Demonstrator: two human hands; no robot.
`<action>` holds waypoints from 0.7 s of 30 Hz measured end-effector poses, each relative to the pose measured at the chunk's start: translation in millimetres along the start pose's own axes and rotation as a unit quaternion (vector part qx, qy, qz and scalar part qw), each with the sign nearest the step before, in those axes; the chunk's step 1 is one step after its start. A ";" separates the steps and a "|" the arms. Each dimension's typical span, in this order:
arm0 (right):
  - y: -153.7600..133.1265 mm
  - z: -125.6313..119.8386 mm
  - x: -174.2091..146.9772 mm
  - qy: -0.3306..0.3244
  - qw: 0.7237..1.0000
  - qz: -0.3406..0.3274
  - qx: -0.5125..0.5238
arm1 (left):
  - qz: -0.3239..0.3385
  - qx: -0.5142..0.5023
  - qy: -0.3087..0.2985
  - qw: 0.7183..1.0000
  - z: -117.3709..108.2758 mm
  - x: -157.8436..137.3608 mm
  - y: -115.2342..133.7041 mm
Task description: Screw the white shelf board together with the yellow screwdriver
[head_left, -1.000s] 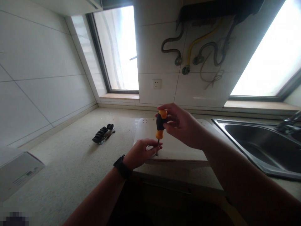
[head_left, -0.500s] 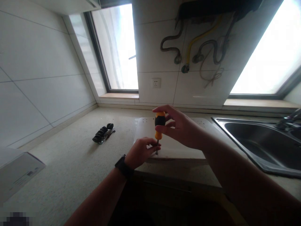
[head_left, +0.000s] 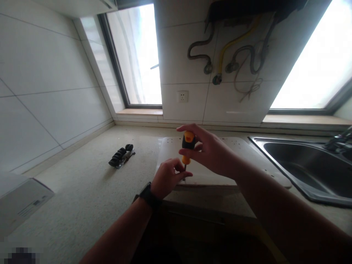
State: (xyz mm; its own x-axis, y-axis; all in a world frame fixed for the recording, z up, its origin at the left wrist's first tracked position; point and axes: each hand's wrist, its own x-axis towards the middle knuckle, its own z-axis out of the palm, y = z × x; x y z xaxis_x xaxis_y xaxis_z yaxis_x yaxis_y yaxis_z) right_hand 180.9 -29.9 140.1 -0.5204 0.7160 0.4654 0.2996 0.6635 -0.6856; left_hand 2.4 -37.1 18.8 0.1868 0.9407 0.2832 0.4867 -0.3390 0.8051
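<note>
A screwdriver [head_left: 186,160] with a yellow and black handle stands nearly upright, its tip down at the near edge of a white board [head_left: 214,174]. My right hand [head_left: 210,150] grips the handle from the right, fingers over the top and thumb across its side. Low on the shaft, my left hand [head_left: 167,176] has thumb and forefinger closed around it. A small dark piece at the tip is too small to make out. The board lies flat on the speckled countertop [head_left: 90,198] and has small holes along its far edge and right side.
A set of black-handled pieces in clear packaging [head_left: 121,157] lies to the left on the countertop. A white box [head_left: 27,201] stands at the left edge. To the right is a steel sink [head_left: 297,161] with a tap [head_left: 339,141]. Hoses [head_left: 225,47] hang on the wall ahead.
The screwdriver handle has tipped slightly toward me. My left hand has shifted a little to the right at the shaft, its thumb stretched further across.
</note>
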 end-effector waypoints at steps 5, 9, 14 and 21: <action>4.1 -3.1 -2.1 0.012 0.999 0.017 0.033 | 0.013 -0.063 -0.118 0.991 -13.9 0.4 3.1; 5.4 -3.7 -3.1 -0.007 0.997 0.005 0.075 | 0.019 -0.112 -0.149 0.982 -17.7 1.6 -1.6; 0.2 -3.1 -3.6 -0.022 0.998 0.013 0.062 | 0.023 -0.078 -0.099 0.992 -15.1 2.1 -1.8; -2.5 -2.8 -4.7 -0.017 1.000 0.019 0.010 | 0.011 -0.037 -0.042 0.998 -7.7 1.7 -4.0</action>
State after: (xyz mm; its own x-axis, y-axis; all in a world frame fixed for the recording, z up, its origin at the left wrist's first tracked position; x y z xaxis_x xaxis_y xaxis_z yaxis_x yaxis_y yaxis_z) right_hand 184.8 -34.3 141.1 -0.5350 0.7333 0.4195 0.3040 0.6305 -0.7142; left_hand -5.8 -34.0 20.1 0.2684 0.9279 0.2587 0.4187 -0.3543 0.8361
